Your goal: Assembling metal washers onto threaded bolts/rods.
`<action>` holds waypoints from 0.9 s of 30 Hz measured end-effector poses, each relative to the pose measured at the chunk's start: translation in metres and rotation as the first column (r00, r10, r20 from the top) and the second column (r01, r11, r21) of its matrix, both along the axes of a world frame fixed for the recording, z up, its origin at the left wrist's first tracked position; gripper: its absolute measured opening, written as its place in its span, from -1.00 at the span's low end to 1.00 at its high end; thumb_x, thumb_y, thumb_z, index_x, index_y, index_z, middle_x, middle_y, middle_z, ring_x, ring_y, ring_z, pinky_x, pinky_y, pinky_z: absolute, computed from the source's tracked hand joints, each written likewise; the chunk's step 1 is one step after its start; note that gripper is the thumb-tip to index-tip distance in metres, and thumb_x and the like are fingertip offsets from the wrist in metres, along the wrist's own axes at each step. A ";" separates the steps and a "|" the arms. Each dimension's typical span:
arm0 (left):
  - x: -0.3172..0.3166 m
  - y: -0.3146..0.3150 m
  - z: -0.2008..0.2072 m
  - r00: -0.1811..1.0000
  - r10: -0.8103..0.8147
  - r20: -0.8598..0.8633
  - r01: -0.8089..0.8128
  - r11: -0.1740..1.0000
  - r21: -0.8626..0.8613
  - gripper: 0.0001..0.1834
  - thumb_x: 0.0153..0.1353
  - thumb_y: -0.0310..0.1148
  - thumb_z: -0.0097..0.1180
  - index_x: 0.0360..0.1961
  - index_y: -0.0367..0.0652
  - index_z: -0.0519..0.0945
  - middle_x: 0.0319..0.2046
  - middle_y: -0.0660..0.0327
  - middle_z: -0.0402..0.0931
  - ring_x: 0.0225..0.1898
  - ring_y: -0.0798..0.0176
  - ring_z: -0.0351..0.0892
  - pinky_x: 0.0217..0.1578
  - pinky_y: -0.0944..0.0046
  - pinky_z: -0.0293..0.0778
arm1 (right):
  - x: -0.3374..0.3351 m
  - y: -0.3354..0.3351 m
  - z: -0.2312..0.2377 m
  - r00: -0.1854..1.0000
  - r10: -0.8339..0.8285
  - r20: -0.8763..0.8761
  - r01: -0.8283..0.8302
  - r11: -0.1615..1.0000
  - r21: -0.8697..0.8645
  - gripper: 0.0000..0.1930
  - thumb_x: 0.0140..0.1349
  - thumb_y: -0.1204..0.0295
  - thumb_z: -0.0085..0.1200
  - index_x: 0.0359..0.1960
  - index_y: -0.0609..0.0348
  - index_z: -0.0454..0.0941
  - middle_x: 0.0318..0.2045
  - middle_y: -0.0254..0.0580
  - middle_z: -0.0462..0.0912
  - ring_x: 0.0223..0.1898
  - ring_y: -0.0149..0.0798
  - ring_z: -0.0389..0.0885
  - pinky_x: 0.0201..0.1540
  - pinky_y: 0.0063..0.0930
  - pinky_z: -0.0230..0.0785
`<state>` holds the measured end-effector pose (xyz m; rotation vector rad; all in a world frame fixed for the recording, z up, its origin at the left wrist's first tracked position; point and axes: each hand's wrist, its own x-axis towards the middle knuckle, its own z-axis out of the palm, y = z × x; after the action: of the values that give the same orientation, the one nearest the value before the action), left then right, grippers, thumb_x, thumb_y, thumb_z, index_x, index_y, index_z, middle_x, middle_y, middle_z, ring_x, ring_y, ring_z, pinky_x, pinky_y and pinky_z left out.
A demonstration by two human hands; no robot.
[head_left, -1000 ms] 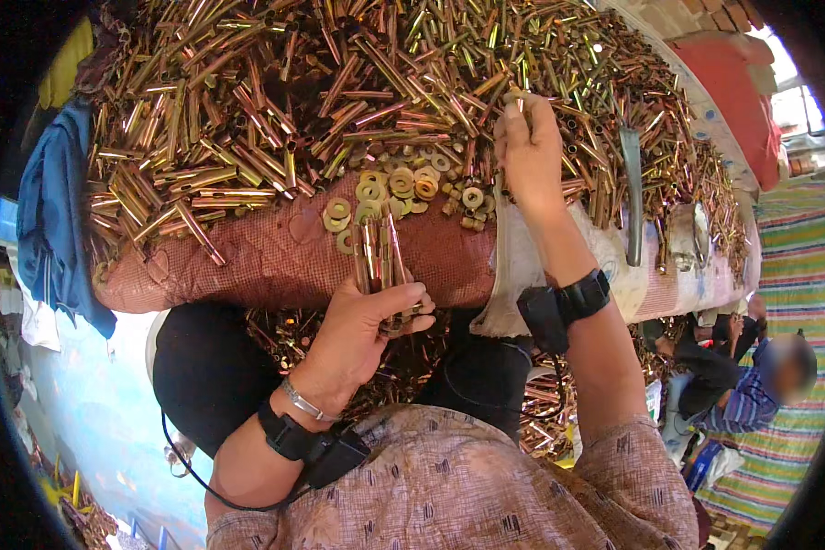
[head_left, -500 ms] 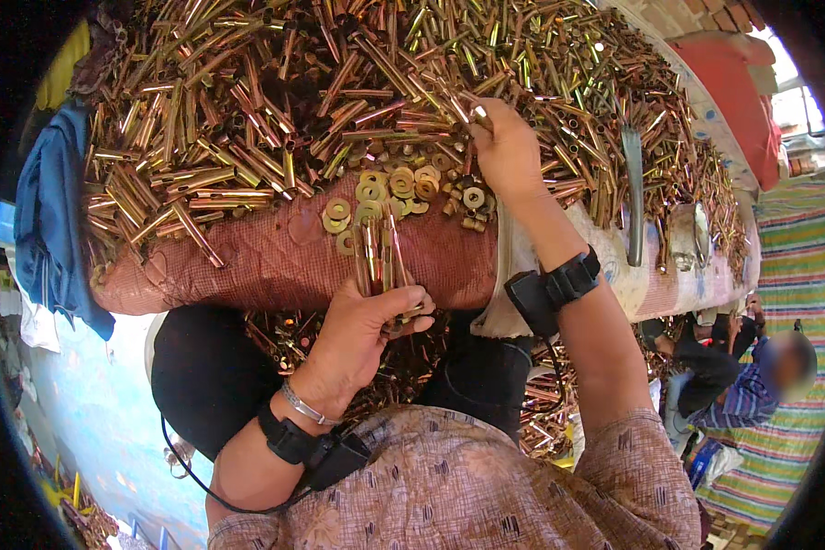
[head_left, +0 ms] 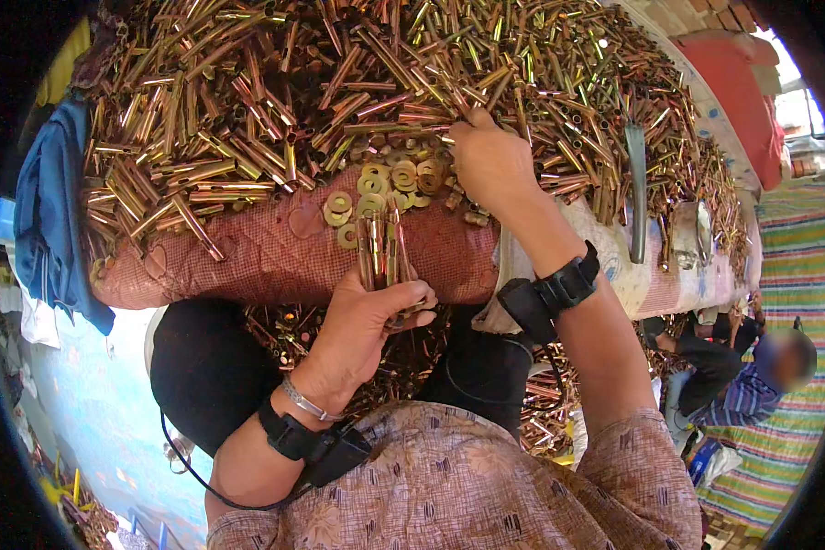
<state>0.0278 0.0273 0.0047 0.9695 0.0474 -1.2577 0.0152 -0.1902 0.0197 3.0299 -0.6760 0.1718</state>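
Note:
My left hand is closed around a small bundle of brass-coloured metal sleeves, held upright in front of the cloth-covered edge. Just beyond their tops lies a cluster of flat yellow washers. My right hand is at the near side of the large heap of slotted metal sleeves, its fingers curled down. Whatever those fingers grip is hidden by the hand. Beside that hand, several small nuts sit on the cloth.
Reddish cloth covers the near edge of the work surface. A grey metal strip lies upon the heap at right. Blue fabric hangs at left. More metal pieces lie below, between my knees. Another person sits at far right.
My right hand has drawn slightly back and left, toward the washers and nuts, its fingers turning downward. The left hand stays nearly in place with its sleeves.

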 end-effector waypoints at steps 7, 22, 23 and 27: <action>0.000 0.001 0.004 1.000 -0.011 0.019 0.010 1.000 0.012 -0.83 0.04 -0.49 0.15 -0.32 -0.17 0.44 -0.46 0.22 0.53 -0.39 0.31 0.56 -0.38 0.32 0.55 | 0.012 0.001 -0.003 0.997 -0.032 -0.068 0.035 0.998 0.049 -0.80 -0.02 0.48 -0.01 -0.31 0.23 0.44 -0.15 0.03 0.46 -0.26 0.06 0.54 -0.23 -0.14 0.41; 0.002 0.002 0.001 1.000 -0.011 0.008 0.011 1.000 -0.002 -0.85 0.06 -0.50 0.11 -0.33 -0.20 0.44 -0.45 0.18 0.54 -0.37 0.27 0.57 -0.34 0.28 0.56 | -0.003 -0.013 0.020 0.913 -0.070 0.402 -0.081 0.934 0.347 -0.78 0.02 0.45 0.08 -0.32 0.27 0.40 -0.44 0.10 0.52 -0.33 0.11 0.50 -0.29 -0.18 0.32; 0.002 0.001 0.002 1.000 -0.020 0.014 0.020 1.000 -0.012 -0.86 0.06 -0.51 0.10 -0.32 -0.19 0.44 -0.43 0.17 0.54 -0.35 0.25 0.57 -0.31 0.26 0.56 | -0.005 -0.012 0.021 0.882 -0.098 0.461 -0.097 0.920 0.381 -0.79 0.02 0.46 0.08 -0.32 0.26 0.41 -0.47 0.03 0.53 -0.39 0.02 0.51 -0.32 -0.25 0.32; 0.002 0.001 0.009 1.000 -0.005 0.004 0.005 1.000 -0.017 -0.83 0.08 -0.51 0.08 -0.27 -0.21 0.44 -0.35 0.11 0.55 -0.30 0.22 0.58 -0.27 0.23 0.56 | -0.020 0.001 0.026 0.850 -0.320 0.418 -0.125 0.648 0.751 -0.81 0.05 0.46 0.08 -0.30 0.23 0.45 -0.52 -0.24 0.55 -0.54 -0.36 0.45 -0.41 -0.48 0.32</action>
<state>0.0298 0.0280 0.0137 0.9581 0.0314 -1.2586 -0.0047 -0.1895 0.0453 3.7481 -1.2295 0.9883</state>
